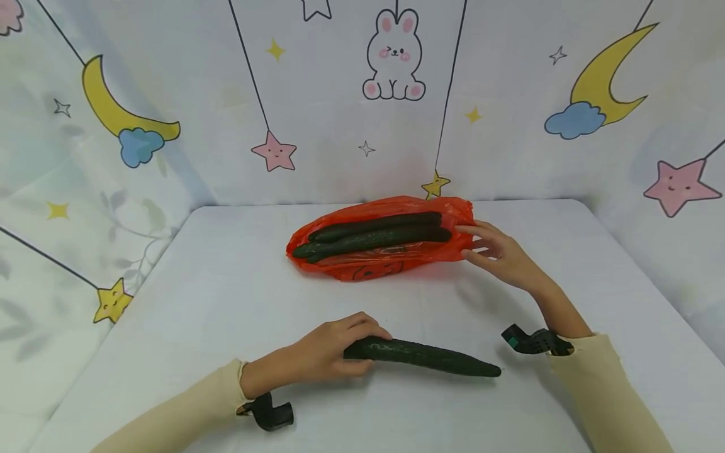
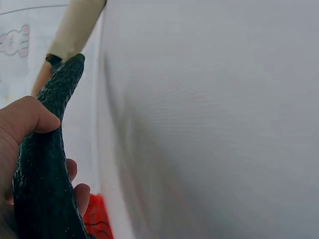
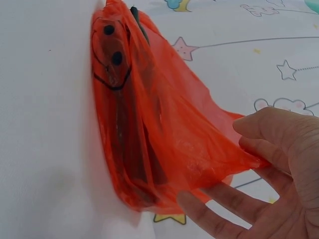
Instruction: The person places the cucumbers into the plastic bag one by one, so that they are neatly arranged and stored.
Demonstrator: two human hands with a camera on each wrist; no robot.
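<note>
A dark green cucumber [image 1: 425, 355] is gripped near its left end by my left hand [image 1: 345, 349], thumb on one side and fingers on the other. In the left wrist view the cucumber [image 2: 45, 174] runs through that hand [image 2: 20, 119], its narrow tip pointing up. Behind it on the table lies a red plastic bag [image 1: 374, 270], its mouth spread around more cucumbers [image 1: 374, 239]. My right hand [image 1: 504, 255] pinches the bag's right edge. Up close, the film [image 3: 189, 144] is stretched toward the right hand [image 3: 279, 164]; the exact finger contact is partly hidden.
A white cloth-covered table [image 1: 226, 302] lies under everything. Behind and at the sides hangs a pale backdrop [image 1: 334, 75] printed with moons, stars and a rabbit. Black wrist cameras are strapped to both wrists, the right one [image 1: 532, 341] above the table.
</note>
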